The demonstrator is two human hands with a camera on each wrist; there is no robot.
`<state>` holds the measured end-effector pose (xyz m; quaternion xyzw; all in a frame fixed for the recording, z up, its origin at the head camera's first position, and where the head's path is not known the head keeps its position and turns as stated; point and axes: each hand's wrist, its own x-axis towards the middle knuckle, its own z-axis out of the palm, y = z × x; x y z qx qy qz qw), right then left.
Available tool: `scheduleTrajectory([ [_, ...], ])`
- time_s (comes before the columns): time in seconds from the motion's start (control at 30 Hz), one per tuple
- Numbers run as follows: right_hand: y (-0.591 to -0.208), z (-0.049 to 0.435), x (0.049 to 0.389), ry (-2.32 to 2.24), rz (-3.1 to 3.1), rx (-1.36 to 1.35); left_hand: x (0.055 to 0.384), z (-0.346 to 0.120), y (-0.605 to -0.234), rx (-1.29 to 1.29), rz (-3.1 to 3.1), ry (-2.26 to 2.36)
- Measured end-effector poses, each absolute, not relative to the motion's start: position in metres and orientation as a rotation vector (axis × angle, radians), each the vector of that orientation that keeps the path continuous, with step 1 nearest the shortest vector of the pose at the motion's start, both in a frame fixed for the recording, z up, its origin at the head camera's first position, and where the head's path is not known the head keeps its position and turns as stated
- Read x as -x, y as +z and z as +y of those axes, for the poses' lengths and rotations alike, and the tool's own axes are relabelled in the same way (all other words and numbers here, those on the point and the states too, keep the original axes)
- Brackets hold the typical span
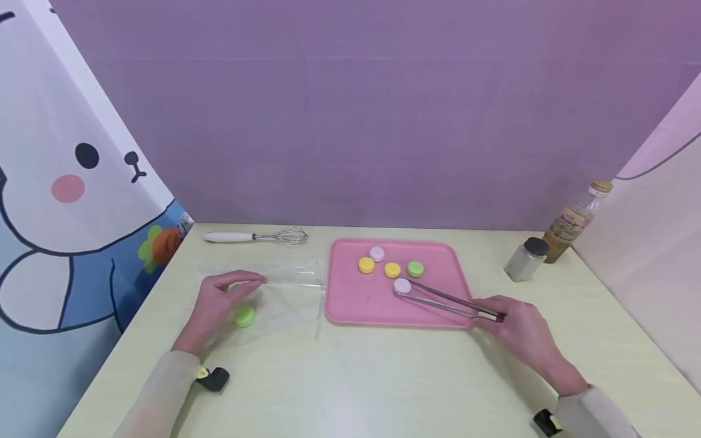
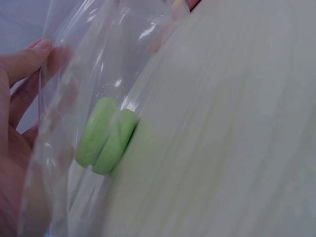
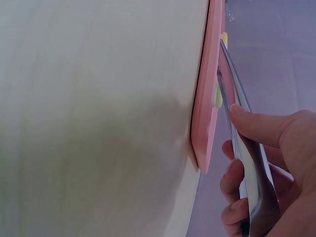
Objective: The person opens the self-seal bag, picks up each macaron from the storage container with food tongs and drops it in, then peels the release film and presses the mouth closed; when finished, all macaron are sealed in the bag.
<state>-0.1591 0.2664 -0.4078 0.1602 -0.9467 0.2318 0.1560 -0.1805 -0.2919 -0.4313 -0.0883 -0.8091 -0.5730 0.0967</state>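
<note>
My left hand pinches the edge of a clear plastic bag between thumb and fingers. Inside the bag lies a green macaron, its two shells plain in the left wrist view. Metal tongs are gripped in my right hand, thumb on one arm and fingers round the other. Their tips stand on either side of a lilac macaron over the pink tray. Two yellow macarons, another lilac one and a green one lie farther back on the tray.
A whisk with a white handle lies at the table's back left. At the back right stand a jar with a black lid and a bottle with a cork-coloured cap. A purple backdrop rises behind the table.
</note>
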Motion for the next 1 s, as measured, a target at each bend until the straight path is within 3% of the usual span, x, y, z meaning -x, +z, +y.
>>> scheduleTrajectory([
  [0.63,-0.406,0.262,0.154,0.632,-2.674,-0.483,0.179,-0.291,-0.43,0.293,-2.386,-1.704],
  [1.0,-0.392,0.235,0.153,0.599,-2.593,-0.595,0.177,-0.29,-0.428,0.264,-2.388,-1.711],
])
